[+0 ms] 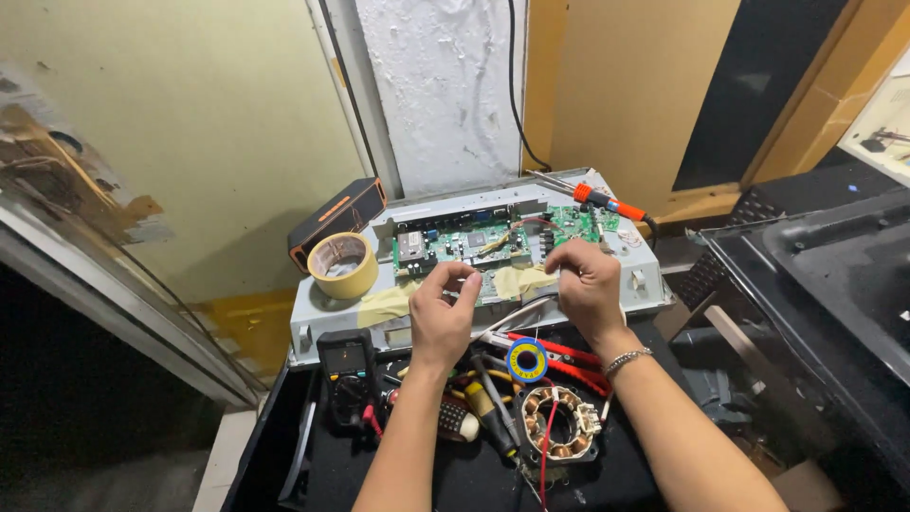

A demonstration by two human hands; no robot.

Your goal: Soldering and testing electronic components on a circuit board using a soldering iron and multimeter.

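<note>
Green circuit board (493,242) lies in a grey metal tray (626,284), under both hands: the left hand (444,313) and right hand (586,284) hover apart, fingertips pinched, though on what I cannot tell. Tape roll (342,265) sits left; multimeter (346,370) and screwdrivers (488,408) lie nearer.

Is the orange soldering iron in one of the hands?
No, the soldering iron lies on the grey panel, beyond both hands.

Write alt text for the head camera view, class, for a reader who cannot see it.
Two bare hands, left hand and right hand, pinch something small over a green circuit board in a grey metal chassis. Nearby lie a tape roll, multimeter, soldering iron and copper-wound stator.
</note>
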